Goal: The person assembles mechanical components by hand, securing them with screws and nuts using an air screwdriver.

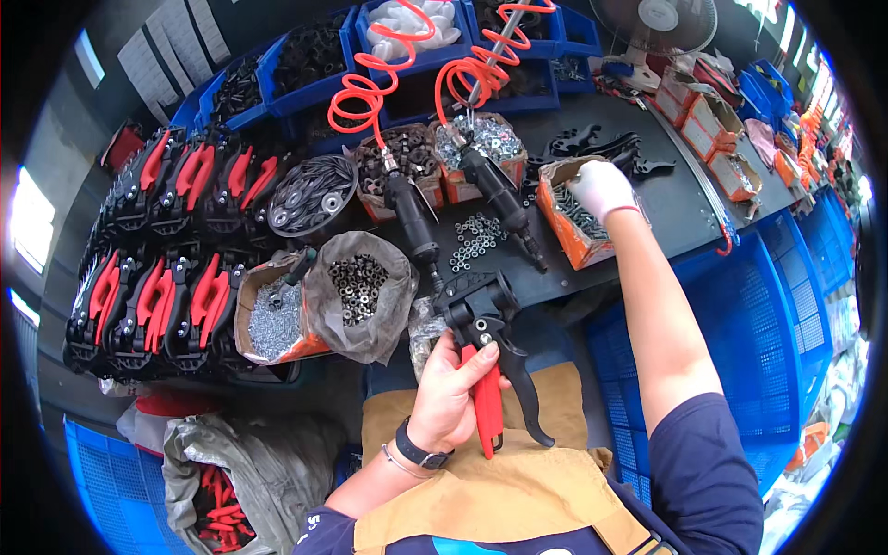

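My left hand (450, 393), bare with a black watch at the wrist, is closed round the red grip of a black pistol-shaped hand tool (483, 310). A curved black lever (527, 398) hangs beside that grip. My right hand (601, 188), in a white glove, reaches into an orange-and-white carton (583, 250) of metal screws (578, 218); its fingertips are hidden among them. Just above the held tool hang two black air screwdrivers (412, 217) (499, 194) on coiled red hoses (356, 97). Small metal nuts (478, 239) lie loose on the dark bench between the two hands.
Stacked black tools with red handles (153, 296) fill the left side. Nearby stand a bag of metal nuts (361, 287), a carton of small silver parts (276, 324) and a bowl of flat black pieces (313, 196). Blue bins (314, 69) line the back; blue crates (731, 342) stand right.
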`<state>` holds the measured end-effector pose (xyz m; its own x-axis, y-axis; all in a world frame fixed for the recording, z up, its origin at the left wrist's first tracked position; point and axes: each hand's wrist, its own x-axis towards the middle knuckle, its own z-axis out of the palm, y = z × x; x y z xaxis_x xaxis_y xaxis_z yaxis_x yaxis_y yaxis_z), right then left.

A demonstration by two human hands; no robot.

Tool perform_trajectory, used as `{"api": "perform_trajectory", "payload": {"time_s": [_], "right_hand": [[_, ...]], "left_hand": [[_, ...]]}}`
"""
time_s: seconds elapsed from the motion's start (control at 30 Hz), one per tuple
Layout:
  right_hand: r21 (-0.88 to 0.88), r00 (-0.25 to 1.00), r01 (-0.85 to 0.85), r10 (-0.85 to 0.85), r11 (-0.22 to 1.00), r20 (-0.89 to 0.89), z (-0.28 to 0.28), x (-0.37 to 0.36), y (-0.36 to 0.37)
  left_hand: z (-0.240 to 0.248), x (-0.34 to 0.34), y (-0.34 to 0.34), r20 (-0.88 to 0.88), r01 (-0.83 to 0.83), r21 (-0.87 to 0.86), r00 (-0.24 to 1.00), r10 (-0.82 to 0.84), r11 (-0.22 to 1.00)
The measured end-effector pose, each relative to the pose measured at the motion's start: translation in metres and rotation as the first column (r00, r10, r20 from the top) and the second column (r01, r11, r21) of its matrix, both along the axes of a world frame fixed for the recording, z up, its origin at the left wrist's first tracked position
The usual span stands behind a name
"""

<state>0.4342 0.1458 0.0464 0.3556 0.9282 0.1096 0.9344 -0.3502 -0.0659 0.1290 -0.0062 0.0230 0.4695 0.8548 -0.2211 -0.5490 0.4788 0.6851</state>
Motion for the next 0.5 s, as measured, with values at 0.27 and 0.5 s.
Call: {"api": "perform_trajectory", "payload": {"time_s": [0.27,0.5], "right_hand": [[0.043,0.999,-0.02,0.017,0.999,0.05,-0.027,0.013,0.022],[-0.02,0.998,-0.025,0.026,0.999,0.054,-0.02,0.001,0.018]], "left_hand": [[0.002,-0.016,0.003,0.09,-0.039,-0.132,0.995,0.051,0.991],[0.001,-0.019,0.004,0.079,-0.084,-0.153,0.992,0.096,0.985]]}}
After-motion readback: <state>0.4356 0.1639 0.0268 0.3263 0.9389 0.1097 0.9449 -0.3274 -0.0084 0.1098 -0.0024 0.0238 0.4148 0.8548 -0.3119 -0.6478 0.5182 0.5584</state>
